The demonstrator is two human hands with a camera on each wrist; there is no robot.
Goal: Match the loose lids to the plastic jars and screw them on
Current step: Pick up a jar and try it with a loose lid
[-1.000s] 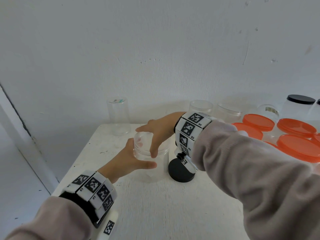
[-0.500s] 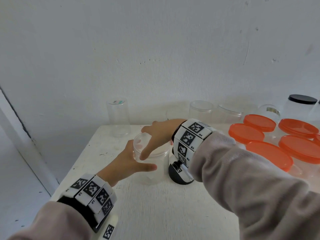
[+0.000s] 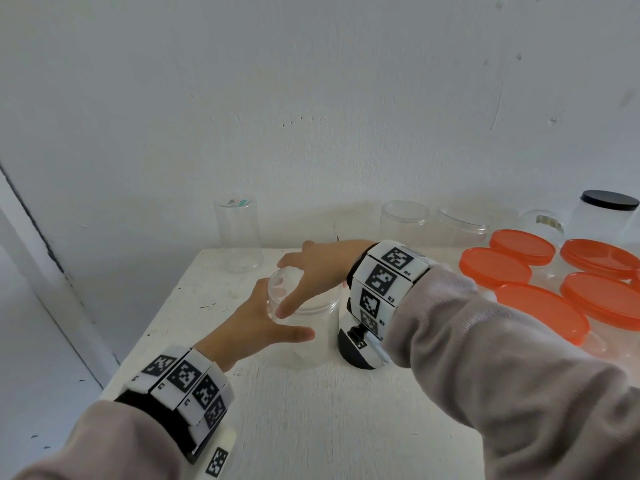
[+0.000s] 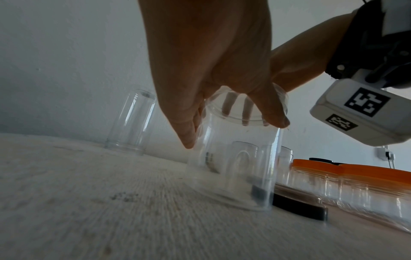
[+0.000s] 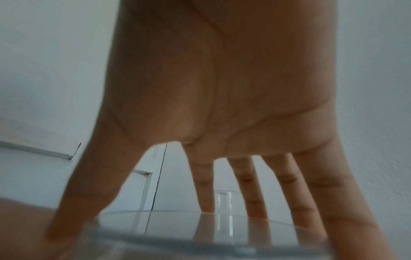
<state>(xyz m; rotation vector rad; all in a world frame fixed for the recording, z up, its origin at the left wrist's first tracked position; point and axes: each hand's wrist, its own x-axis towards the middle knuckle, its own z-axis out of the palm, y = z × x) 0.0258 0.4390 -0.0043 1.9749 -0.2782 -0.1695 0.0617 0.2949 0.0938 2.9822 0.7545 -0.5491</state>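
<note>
A clear jar (image 3: 304,336) stands upright on the white table (image 3: 311,420), near its left half, with a clear lid (image 3: 301,296) sitting on its mouth. The left hand (image 3: 256,327) wraps the jar's left side, thumb stretched across the near wall and the other fingers curled round the far side. The right hand (image 3: 318,268) comes down over the top, its fingers (image 5: 251,190) spread apart and bent down round the lid's rim, the thumb at the near edge and the rest along the far edge, so it grips the lid from above. In the left wrist view the lid (image 4: 246,109) looks slightly tilted on the jar (image 4: 235,163), though the blur makes that hard to judge. Just right of the jar a black lid (image 4: 300,205) lies flat on the table. A tall clear jar (image 3: 237,233) stands at the far left by the wall (image 3: 311,98). To the right, several jars with orange lids (image 3: 540,311) crowd together, and one with a black lid (image 3: 609,199) stands far right.
</note>
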